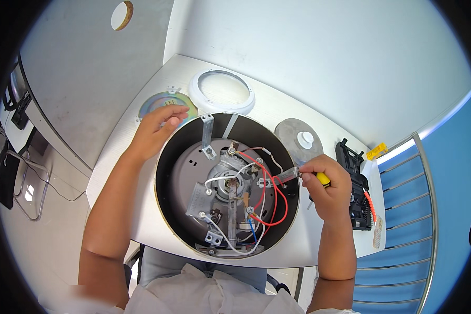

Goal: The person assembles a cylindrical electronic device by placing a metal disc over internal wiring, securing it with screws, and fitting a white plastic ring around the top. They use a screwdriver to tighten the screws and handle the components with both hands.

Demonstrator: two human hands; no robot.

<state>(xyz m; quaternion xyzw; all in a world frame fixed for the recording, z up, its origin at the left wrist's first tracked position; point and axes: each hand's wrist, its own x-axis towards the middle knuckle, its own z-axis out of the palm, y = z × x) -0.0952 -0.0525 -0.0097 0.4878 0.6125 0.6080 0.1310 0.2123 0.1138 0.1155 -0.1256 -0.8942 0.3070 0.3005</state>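
An open round dark metal housing, like a rice cooker body (165,220), stands in front of me, with red and white wires (286,206) and metal brackets inside. My right hand (329,186) is at its right rim, thumb and forefinger pinched at the end of a metal bracket (285,177). Whether a small part sits between those fingertips I cannot make out. A yellow-handled screwdriver (323,179) is tucked in the same hand, its shaft mostly hidden. My left hand (159,128) is open by the upper left rim, fingers stretched over a rainbow-tinted metal disc (150,107).
A white plastic ring (195,94) lies behind the housing. To the right are a grey disc with a white knob (293,131) and a black tool case (358,201) holding an orange piece (370,204). A yellow object (377,151) and metal railing (403,193) stand beyond.
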